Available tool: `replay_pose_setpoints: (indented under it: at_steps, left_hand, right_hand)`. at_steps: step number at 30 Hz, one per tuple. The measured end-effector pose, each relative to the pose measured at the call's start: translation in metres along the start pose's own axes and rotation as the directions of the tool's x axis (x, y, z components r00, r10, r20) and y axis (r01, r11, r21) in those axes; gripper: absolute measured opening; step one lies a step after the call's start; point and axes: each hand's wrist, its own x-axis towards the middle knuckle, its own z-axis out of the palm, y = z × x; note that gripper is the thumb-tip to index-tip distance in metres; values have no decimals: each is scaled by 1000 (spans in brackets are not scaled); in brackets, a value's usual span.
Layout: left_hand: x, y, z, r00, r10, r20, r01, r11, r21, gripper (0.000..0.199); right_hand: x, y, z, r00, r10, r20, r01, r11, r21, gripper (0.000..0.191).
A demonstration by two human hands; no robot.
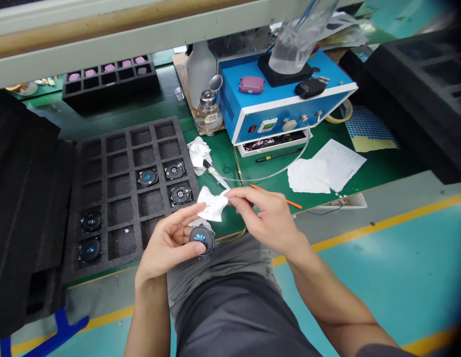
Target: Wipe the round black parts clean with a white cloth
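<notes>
Head view: one round watch (202, 240) is out in the left hand (158, 250), held over the near edge of the surface (221, 148). The left grip pinches it, thumb pressed on the dial side and fingers behind. The same hand's forefinger meets the edge of a white wipe (212, 205), whose opposite corner is pinched in the right hand's (269, 214) grip, thumb and forefinger pressed together.

The wipe spreads just beyond the watch and does not seem to lie over its dial — so the work on this piece looks under way rather than finished. Whether the dial has already been rubbed cannot be told, and the watch is not yet in a compartment.

Five other watches (147, 177) sit in the foam tray (183, 146): two at the near end of the left column, two in the right column and one in the column beside it. Nothing shows which of them are done and which are waiting.

Crumpled tissue (199, 153) lies at the tray's edge, a slim tool (219, 179) beside it, and farther back a small glass bottle (209, 116) stands next to a blue box (293, 111) — all out of both hands
</notes>
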Motion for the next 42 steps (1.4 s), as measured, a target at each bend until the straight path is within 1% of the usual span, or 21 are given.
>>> replay_pose_setpoints:
  at_steps: [2,4,5,7,9,11,14,17,20,26,34,38,40,42]
  left_hand:
    - [1,0,1,998,10,-63,-12,1000,-24,65]
    - [2,1,2,983,51,-178,-63,996,-64,65]
    - [3,1,3,966,79,-246,-102,991,-83,63]
    - [4,1,5,924,124,-362,-177,977,-116,55]
    - [5,0,7,899,132,-417,-207,968,-139,50]
    - [6,-1,8,896,114,-428,-194,970,-147,49]
    - [5,-4,9,893,89,-440,-167,976,-141,50]
    - [4,-6,8,889,102,-447,-170,979,-115,51]
    - [4,-7,7,886,121,-447,-175,981,-82,50]
    - [5,-8,8,886,142,-442,-185,981,-54,51]
    - [6,-12,11,867,187,-461,-190,981,40,51]
    - [5,-13,12,866,192,-462,-160,981,106,50]
    - [5,-13,13,863,187,-469,-148,982,118,49]
    - [6,-14,13,860,186,-476,-144,982,122,49]
  right_hand:
    - [0,0,0,996,31,-81,-30,999,12,16]
    - [-2,1,-2,987,37,-157,-36,999,7,14]
    - [-3,2,-2,981,25,-190,-26,1000,-4,14]
    - [-6,1,-2,974,-28,-226,16,999,-52,14]
    - [-9,-3,3,969,-113,-218,88,988,-124,14]
    - [-12,-10,12,966,-201,-162,173,970,-172,15]
    - [-14,-20,25,959,-278,-60,265,950,-163,13]
    - [-14,-26,31,951,-310,-11,305,939,-158,11]
    - [-13,-27,31,945,-327,18,325,928,-179,11]
    - [-12,-25,28,941,-337,38,337,918,-208,11]
    - [-9,-25,24,924,-366,111,381,859,-341,11]
    - [-9,-23,27,923,-376,86,381,853,-356,13]
    - [-10,-21,30,922,-383,60,377,846,-376,15]
    - [-9,-19,30,920,-387,60,379,841,-386,16]
